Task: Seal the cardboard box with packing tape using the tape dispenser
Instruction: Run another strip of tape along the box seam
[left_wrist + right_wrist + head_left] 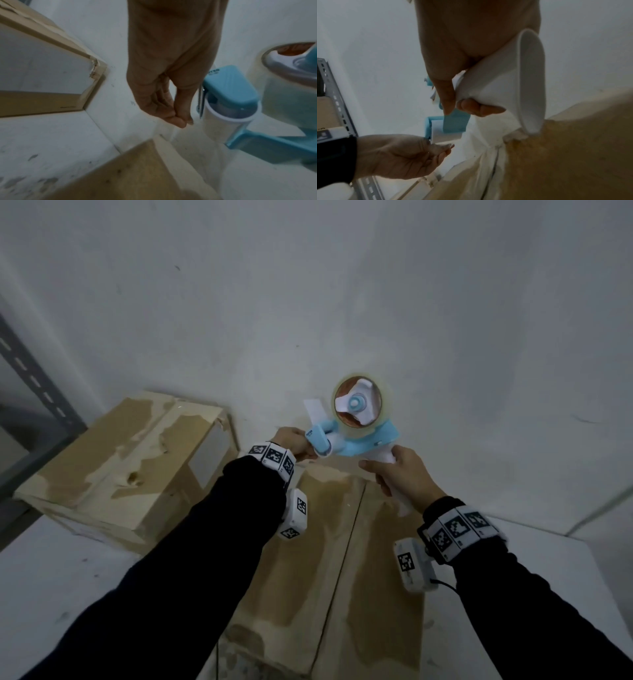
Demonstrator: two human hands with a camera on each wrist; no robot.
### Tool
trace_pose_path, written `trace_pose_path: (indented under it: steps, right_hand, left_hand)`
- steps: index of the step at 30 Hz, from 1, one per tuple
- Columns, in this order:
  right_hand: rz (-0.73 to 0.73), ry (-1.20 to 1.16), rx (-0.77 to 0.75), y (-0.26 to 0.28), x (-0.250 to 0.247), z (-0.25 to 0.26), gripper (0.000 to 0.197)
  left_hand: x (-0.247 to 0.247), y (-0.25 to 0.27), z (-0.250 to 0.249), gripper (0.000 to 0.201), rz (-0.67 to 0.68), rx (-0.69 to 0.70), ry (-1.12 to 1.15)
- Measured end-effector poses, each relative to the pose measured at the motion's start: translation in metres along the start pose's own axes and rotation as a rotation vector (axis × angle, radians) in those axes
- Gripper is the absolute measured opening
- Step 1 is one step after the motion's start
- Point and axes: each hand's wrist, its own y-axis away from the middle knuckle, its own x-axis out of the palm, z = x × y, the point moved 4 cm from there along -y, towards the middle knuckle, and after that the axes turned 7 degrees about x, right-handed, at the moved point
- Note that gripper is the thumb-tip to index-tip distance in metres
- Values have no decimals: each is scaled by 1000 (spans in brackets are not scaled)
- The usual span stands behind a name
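Note:
My right hand (pixel 394 474) grips the white handle (pixel 505 81) of a blue tape dispenser (pixel 356 440) that carries a roll of clear tape (pixel 359 405). I hold it in the air above the far end of the brown cardboard box (pixel 342 559), whose top flaps are closed along a centre seam. My left hand (pixel 294 445) is at the dispenser's front roller (pixel 223 116). Its thumb and fingertips (pixel 178 123) pinch together just below the roller, seemingly on the clear tape's loose end, which is hard to make out.
A second, scuffed cardboard box (pixel 130 467) stands at the back left on the white table (pixel 68 594). A grey slotted shelf upright (pixel 30 378) rises at the far left. A white wall (pixel 342 285) lies close behind the boxes.

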Motion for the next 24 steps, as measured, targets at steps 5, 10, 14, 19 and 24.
trace_pose_path:
  steps: [5, 10, 14, 19, 24]
  right_hand:
    - [10, 79, 11, -6, -32, -20, 33]
    - [8, 125, -5, -5, -53, -34, 37]
    - [0, 104, -12, -9, -50, -31, 31]
    - [21, 92, 15, -14, -43, -30, 23]
    - [10, 98, 10, -12, -41, -30, 22]
  left_hand:
    - [-12, -15, 13, 21, -98, -13, -102]
    - [1, -18, 14, 17, -41, 12, -165]
    - [2, -24, 8, 13, -86, 109, -326]
    - [2, -24, 10, 19, -92, 202, -597]
    - [4, -26, 11, 30, -86, 234, -723]
